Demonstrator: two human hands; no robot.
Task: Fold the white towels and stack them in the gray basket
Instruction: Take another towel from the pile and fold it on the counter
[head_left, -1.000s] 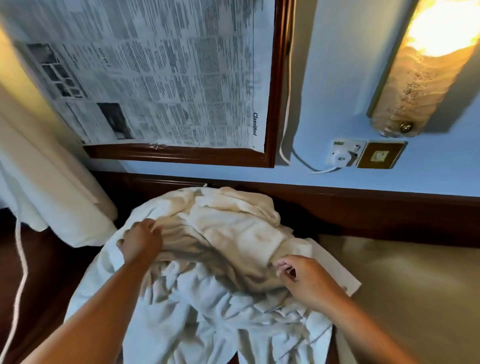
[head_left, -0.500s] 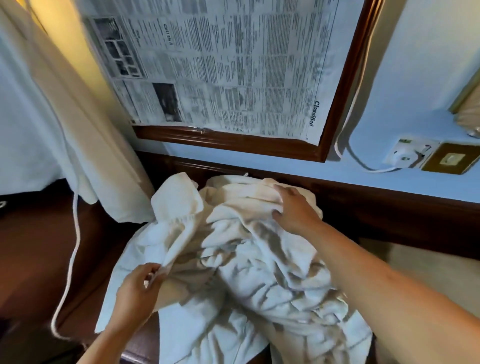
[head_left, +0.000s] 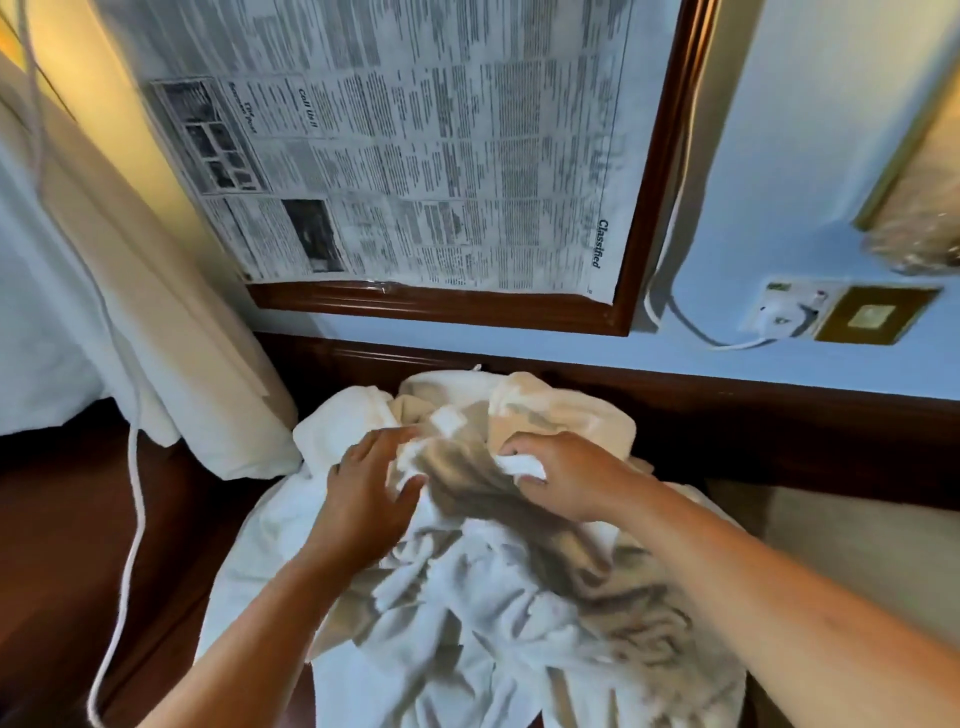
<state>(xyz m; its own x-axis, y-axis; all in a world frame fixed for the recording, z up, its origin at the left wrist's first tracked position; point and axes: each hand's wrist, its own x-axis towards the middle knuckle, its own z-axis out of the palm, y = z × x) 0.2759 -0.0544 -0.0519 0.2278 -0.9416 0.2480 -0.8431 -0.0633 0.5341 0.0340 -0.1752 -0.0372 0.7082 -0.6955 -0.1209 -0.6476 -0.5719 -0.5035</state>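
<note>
A crumpled heap of white towels (head_left: 467, 613) lies on a dark wooden surface below the wall. My left hand (head_left: 371, 493) rests on the heap's upper left with fingers curled into the cloth. My right hand (head_left: 563, 475) grips a bunched fold of towel near the top of the heap, close beside the left hand. The gray basket is not in view.
A newspaper-covered framed panel (head_left: 441, 156) hangs on the blue wall. White curtain fabric (head_left: 171, 332) and a hanging white cord (head_left: 132, 519) are at the left. A wall socket with a plug (head_left: 784, 312) and a lamp (head_left: 919, 208) are at the right.
My left hand has moved up from the heap's lower left edge to its top. My right hand has shifted slightly left and gathered a fold, so both hands are close together.
</note>
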